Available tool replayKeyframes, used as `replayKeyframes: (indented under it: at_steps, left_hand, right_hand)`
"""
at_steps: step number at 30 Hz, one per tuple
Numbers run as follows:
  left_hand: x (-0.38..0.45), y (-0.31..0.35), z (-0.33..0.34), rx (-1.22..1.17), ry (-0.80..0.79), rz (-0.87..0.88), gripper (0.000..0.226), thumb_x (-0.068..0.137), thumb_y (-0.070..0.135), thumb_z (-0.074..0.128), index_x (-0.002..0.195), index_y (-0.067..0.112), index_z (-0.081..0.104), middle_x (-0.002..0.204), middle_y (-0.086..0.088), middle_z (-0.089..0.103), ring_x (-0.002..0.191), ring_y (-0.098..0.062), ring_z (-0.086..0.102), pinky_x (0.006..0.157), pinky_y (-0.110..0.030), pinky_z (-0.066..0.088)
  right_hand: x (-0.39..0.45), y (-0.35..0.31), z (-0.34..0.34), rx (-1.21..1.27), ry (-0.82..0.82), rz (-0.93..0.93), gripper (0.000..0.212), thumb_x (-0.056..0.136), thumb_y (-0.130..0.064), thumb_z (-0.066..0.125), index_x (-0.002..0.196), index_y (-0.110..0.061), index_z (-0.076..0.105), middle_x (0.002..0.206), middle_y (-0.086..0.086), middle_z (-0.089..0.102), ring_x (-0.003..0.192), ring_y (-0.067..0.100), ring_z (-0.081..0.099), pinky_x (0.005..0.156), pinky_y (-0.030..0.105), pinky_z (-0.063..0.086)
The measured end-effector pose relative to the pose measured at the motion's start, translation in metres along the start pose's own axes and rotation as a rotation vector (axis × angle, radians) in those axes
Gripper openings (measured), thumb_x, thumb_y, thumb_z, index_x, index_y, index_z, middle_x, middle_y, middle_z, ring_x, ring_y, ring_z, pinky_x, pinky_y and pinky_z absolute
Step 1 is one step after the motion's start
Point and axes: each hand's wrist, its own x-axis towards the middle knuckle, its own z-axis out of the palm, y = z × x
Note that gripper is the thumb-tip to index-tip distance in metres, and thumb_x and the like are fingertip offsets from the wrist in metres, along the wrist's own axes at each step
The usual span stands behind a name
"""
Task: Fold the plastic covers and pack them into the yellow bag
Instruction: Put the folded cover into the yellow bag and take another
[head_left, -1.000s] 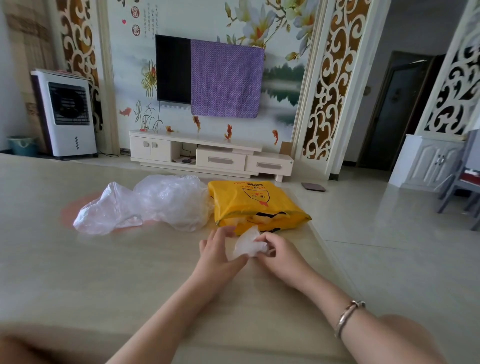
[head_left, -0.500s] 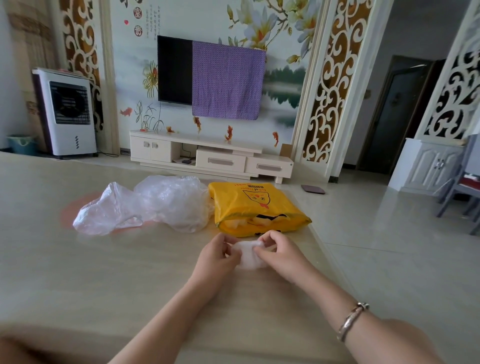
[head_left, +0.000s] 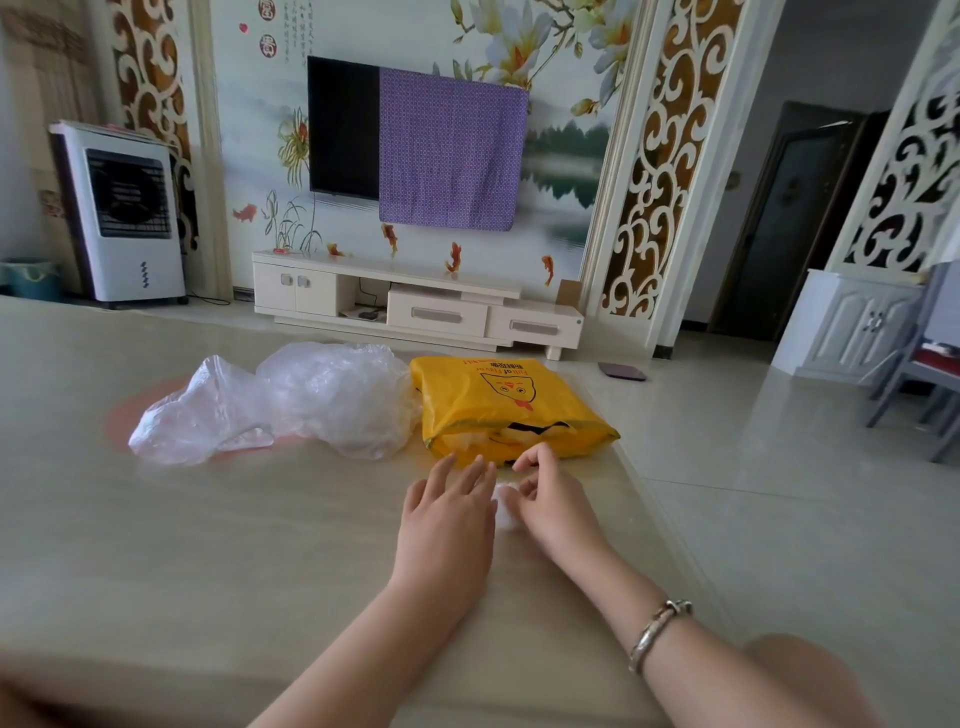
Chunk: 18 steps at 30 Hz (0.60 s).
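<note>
- Currently, both hands work at the near right part of the table (head_left: 208, 545), just in front of the yellow bag (head_left: 511, 405).
- Left hand (head_left: 447, 514): palm down, fingers straight and slightly spread, pointing toward the yellow bag. It holds nothing; its right edge lies against a small folded plastic cover (head_left: 505, 506).
- Right hand (head_left: 550, 499): fingers curled, pinching the folded plastic cover at its right side. A metal bracelet (head_left: 657, 631) sits on the right wrist.
- Folded plastic cover: a small white wad between the two hands, resting on the table. Most of it is hidden by the hands.
- Yellow bag: lies flat on the table near the table's right edge, printed side up, with a cartoon face and text. Its open mouth faces the hands, and pale material shows inside the mouth.
- Loose plastic covers (head_left: 291, 405): a crumpled clear pile on the table, just left of the yellow bag and touching its left side. The pile lies well apart from both hands.
- Background: a wall-mounted television (head_left: 345, 124) partly draped with a purple cloth (head_left: 449, 156), a white media cabinet (head_left: 415, 301) below it, and a white air cooler (head_left: 124, 213) standing on the floor at left.
</note>
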Motion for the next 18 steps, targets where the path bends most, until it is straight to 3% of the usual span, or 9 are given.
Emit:
replayKeyframes:
  at_steps: [4,7,13,18]
  left_hand:
    - [-0.001,-0.004,0.005,0.024,-0.146,-0.054,0.051,0.105,0.036,0.019,0.155,0.026,0.016,0.161,0.013,0.015,0.150,-0.018,-0.009,0.118,-0.034,0.009]
    - [-0.001,-0.005,0.006,0.027,-0.186,-0.061,0.052,0.105,0.037,0.016,0.155,0.025,0.016,0.161,0.012,0.013,0.149,-0.018,-0.012,0.118,-0.034,0.006]
    - [0.001,-0.007,0.007,0.009,-0.209,-0.052,0.052,0.104,0.037,0.017,0.154,0.025,0.017,0.162,0.011,0.010,0.149,-0.019,-0.013,0.120,-0.035,0.006]
    - [0.007,-0.008,0.001,-0.222,-0.094,-0.155,0.043,0.103,0.042,0.027,0.142,0.029,0.038,0.163,0.003,0.003,0.150,-0.022,-0.004,0.118,-0.040,0.012]
  right_hand:
    - [0.004,0.007,0.007,-0.130,-0.013,0.007,0.022,0.090,-0.031,0.061,0.111,-0.026,0.063,0.109,0.000,0.052,0.111,0.020,0.051,0.093,0.032,0.045]
    - [0.006,0.008,0.006,-0.094,-0.057,0.078,0.018,0.088,-0.035,0.062,0.104,-0.028,0.068,0.104,-0.004,0.047,0.113,0.023,0.050,0.095,0.031,0.044]
    - [0.012,0.007,0.004,-0.090,-0.099,0.089,0.009,0.086,-0.032,0.066,0.087,-0.028,0.058,0.104,-0.003,0.051,0.104,0.020,0.054,0.084,0.029,0.048]
    - [0.010,0.005,-0.010,0.122,-0.094,0.054,0.013,0.089,-0.017,0.061,0.086,-0.023,0.050,0.082,-0.004,0.055,0.073,0.012,0.054,0.059,0.024,0.043]
